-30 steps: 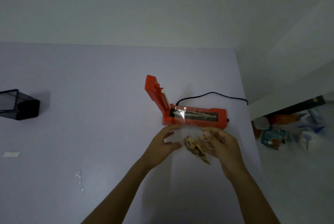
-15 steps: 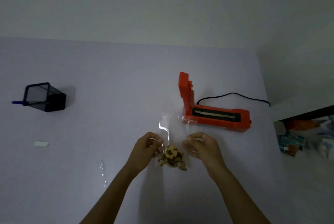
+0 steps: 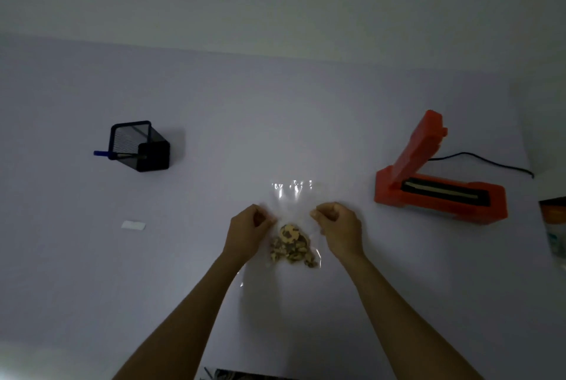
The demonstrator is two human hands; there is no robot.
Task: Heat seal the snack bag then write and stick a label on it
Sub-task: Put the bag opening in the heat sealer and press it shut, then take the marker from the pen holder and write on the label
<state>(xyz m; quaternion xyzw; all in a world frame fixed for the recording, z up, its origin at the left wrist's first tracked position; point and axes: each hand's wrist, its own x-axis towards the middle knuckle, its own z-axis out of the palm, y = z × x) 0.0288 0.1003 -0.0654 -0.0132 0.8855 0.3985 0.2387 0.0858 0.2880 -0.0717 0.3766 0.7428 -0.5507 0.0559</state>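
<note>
A clear snack bag (image 3: 292, 211) with brown cookie pieces in its lower part lies on the white table (image 3: 275, 110), in the middle. My left hand (image 3: 248, 231) pinches its left edge and my right hand (image 3: 338, 228) pinches its right edge. The orange heat sealer (image 3: 441, 192) stands to the right with its lid raised, apart from the bag. A small white label (image 3: 133, 225) lies on the table to the left. A blue pen (image 3: 105, 153) sticks out of the black mesh pen holder (image 3: 141, 147) at the back left.
A black cord (image 3: 487, 160) runs from the sealer toward the table's right edge. Packaged items (image 3: 554, 226) sit beyond that edge at the far right. Some dark objects (image 3: 245, 375) show at the bottom edge of the view.
Both hands pulled the snack bag off the sealer and brought it left, down to the middle of the table. The view has swung left, so the sealer now sits far right.
</note>
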